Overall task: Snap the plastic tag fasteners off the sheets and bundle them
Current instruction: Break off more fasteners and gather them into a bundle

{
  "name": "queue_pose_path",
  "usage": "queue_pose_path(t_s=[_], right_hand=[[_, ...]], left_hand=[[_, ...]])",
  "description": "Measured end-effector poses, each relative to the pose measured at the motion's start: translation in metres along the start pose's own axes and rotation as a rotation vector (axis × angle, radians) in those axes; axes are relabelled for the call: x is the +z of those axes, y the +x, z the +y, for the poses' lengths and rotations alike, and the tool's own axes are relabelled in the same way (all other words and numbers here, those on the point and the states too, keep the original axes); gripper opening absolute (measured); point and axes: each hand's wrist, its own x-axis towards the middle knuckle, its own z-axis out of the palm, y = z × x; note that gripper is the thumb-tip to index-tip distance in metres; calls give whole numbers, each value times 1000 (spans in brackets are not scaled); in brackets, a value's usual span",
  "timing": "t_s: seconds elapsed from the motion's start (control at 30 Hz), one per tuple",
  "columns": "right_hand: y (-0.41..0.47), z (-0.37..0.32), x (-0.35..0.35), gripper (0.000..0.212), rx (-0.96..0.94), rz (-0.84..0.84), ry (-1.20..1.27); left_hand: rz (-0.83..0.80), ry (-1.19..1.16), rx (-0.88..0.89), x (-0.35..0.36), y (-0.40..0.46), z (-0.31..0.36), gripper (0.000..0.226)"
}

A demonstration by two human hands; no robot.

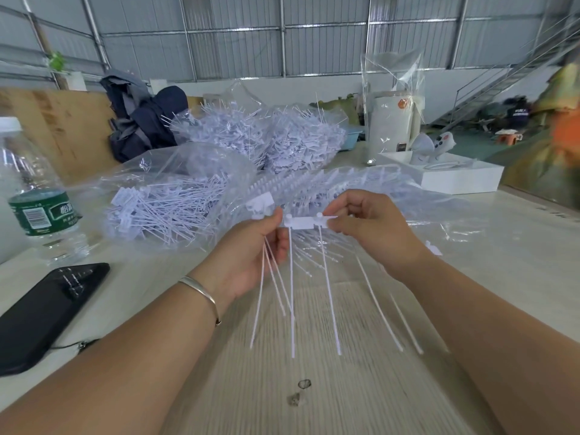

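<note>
Both hands hold a short white strip of plastic tag fasteners (300, 221) above the table, its long thin tails hanging down toward me. My left hand (251, 246) pinches the strip's left end and also keeps several loose fasteners against its palm. My right hand (367, 227) pinches the strip's right end between thumb and fingers. Behind the hands a long white sheet of joined fasteners (314, 183) lies on clear plastic. A clear bag of loose fasteners (163, 208) sits at the left, and two fuller bags (266, 136) stand further back.
A black phone (47, 309) lies at the left near a water bottle (34, 196) with a green label. A white box (455, 180) stands at the back right, a dark bag (141, 120) at the back left. The pale wooden table (314, 387) stretches in front of me.
</note>
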Motion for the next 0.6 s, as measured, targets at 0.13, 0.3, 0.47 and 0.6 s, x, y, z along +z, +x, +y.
queue_pose_path(t_s=[0.13, 0.3, 0.47, 0.6], right_hand=[[0, -1, 1, 14, -26, 38, -96], [-1, 0, 1, 20, -27, 59, -165], [-1, -1, 1, 21, -73, 67, -229], [-2, -3, 1, 19, -123, 76, -262]], left_hand=[[-6, 35, -1, -1, -1, -3, 27], [-57, 142, 25, -3, 0, -3, 30], [-83, 133, 87, -3, -1, -1, 36], [-5, 174, 119, -3, 0, -2, 26]])
